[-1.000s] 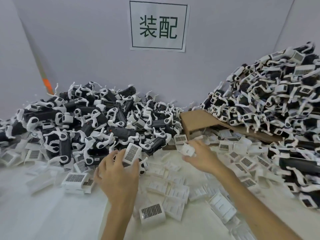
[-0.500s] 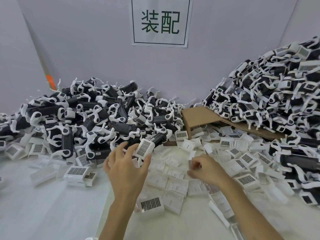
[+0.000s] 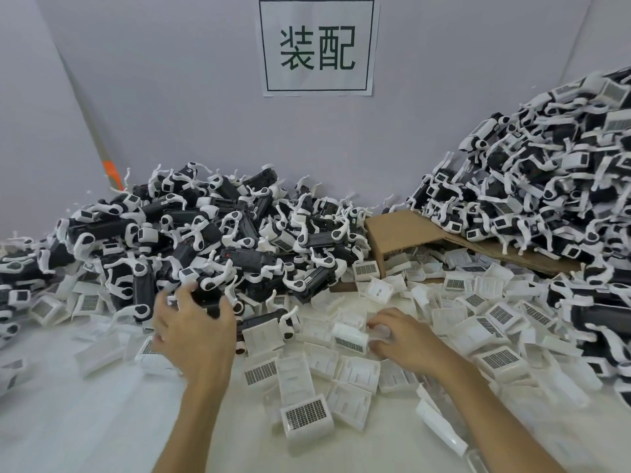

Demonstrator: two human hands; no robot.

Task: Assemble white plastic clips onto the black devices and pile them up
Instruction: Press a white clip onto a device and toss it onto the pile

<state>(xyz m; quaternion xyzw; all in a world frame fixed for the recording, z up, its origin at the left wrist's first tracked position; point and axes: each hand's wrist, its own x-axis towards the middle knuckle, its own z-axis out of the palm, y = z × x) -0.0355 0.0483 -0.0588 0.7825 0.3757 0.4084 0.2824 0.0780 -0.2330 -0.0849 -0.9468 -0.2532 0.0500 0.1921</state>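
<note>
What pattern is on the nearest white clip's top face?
Dark grid of small squares on the white clip, head view.

Scattered flat up front lie white clips (image 3: 357,373) — one pinched in the right hand (image 3: 403,339); black devices (image 3: 246,259), white-armed, heap at left, higher at right.

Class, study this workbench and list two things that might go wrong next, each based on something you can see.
1. The left hand reaches into the foot of the left pile; pulling one out may tumble tangled neighbours onto the loose clips.
2. The right pile slopes steeply over the cardboard; adding more may make it slide.
</note>
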